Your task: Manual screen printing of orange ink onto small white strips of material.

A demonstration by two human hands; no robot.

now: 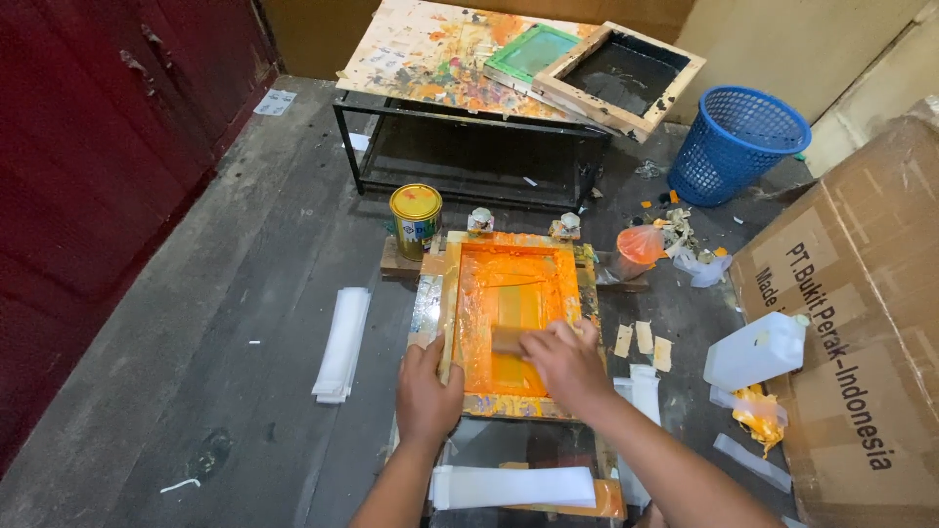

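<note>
A wooden screen-printing frame (445,293) lies flat on the floor, its mesh covered in orange ink (509,279). My right hand (567,364) is closed on a small wooden squeegee (507,339) that rests on the mesh near the frame's front edge. My left hand (426,391) grips the frame's front left corner and holds it down. A sheet of white material (514,486) sticks out from under the frame's near side.
A yellow paint tin (416,220) stands by the frame's far left corner. A stack of white strips (342,342) lies to the left. To the right are a white jug (755,350), a cardboard box (861,303) and a blue basket (740,144). A paint-stained low table (430,59) holds two more frames.
</note>
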